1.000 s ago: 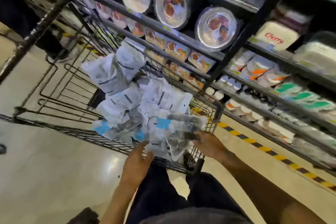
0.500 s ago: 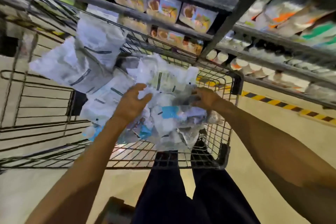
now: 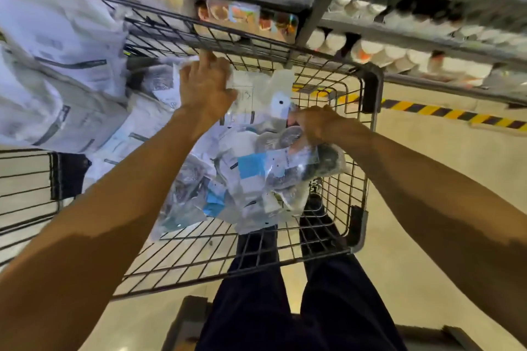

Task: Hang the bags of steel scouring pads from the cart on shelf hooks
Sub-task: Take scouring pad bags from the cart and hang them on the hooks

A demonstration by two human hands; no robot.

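Our right hand (image 3: 316, 124) grips a bag of scouring pads (image 3: 302, 158) in the cart (image 3: 370, 94); our left hand (image 3: 205, 88) presses flat on another bag (image 3: 256, 94).

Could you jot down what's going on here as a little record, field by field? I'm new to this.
place: shop aisle, wire cart beside stocked shelves
in cart: clear bags of scouring pads, big white packs
left hand: on the far end of the bags, grip unclear
right hand: grips one pad bag
hooks: not in view
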